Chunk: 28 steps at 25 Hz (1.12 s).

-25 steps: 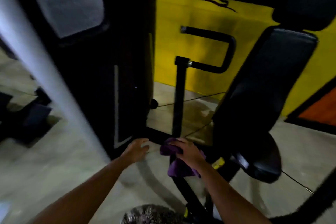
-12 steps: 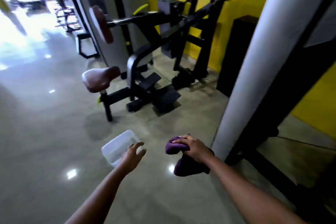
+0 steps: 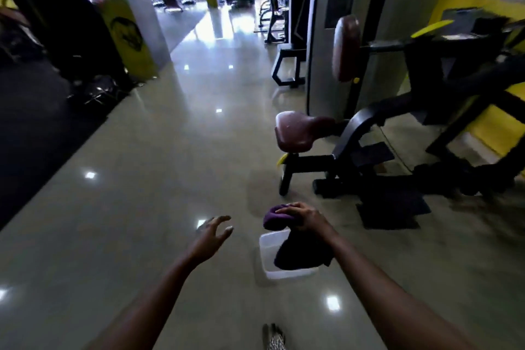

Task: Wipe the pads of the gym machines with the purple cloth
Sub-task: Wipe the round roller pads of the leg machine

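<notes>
Cloth (image 3: pixel 287 239) x1 – pads x2 – tub (image 3: pixel 265 253) x1

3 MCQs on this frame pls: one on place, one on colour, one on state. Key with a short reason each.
1. Where is the clear tub?
A. On the floor, below the right hand
B. On the seat pad
C. In the left hand

2. What colour is the seat pad?
A. Yellow
B. Maroon
C. White

3. What is the left hand doing?
A. Gripping the cloth
B. Open, holding nothing
C. Resting on the seat pad

Key:
1. A, the tub sits on the tiled floor right under the right hand.
2. B, the pad is dark red-brown, like the round pad above it.
3. B, its fingers are spread in the air; only the right hand holds the purple cloth.
</notes>
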Available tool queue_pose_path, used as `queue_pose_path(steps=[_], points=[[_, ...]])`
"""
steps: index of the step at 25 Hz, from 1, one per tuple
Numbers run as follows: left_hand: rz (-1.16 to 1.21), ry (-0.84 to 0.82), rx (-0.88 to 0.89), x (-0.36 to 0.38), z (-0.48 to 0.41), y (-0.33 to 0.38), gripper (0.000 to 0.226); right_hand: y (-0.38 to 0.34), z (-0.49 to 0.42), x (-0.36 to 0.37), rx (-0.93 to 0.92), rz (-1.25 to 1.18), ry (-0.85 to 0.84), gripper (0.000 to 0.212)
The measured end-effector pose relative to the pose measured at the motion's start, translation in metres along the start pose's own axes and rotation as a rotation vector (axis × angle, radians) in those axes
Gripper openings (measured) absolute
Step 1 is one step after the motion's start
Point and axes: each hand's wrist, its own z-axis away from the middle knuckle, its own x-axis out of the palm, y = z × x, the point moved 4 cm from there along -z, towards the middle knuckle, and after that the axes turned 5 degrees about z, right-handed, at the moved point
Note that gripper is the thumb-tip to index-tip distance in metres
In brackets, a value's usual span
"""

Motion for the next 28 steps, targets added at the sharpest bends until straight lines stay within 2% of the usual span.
queue_pose_path(steps=[3, 7, 14, 21, 25, 28], points=[[-0.046, 0.016, -0.049, -0.049, -0.063, -0.004, 0.039, -0.019, -0.098, -0.018, -0.060, -0.061, -0.005, 0.047], [-0.059, 0.055, -0.050, -0.110, -0.152, 0.003, 0.042, -0.044, -0.221, -0.042, -0.114, -0.011, -0.042, 0.048], [-0.029, 0.048, -0.007, -0.193, -0.332, -0.011, 0.043, -0.057, -0.400, -0.067, -0.090, 0.024, 0.001, 0.046], [-0.073, -0.114, 0.113, -0.274, -0.533, -0.020, 0.042, -0.060, -0.546, -0.097, 0.151, -0.009, 0.196, 0.035], [-0.182, -0.242, 0.288, -0.297, -0.641, 0.013, 0.043, -0.042, -0.596, -0.119, 0.261, -0.117, 0.361, 0.033], [-0.198, -0.324, 0.410, -0.285, -0.715, 0.049, 0.043, -0.010, -0.624, -0.134, 0.373, -0.152, 0.492, 0.042]])
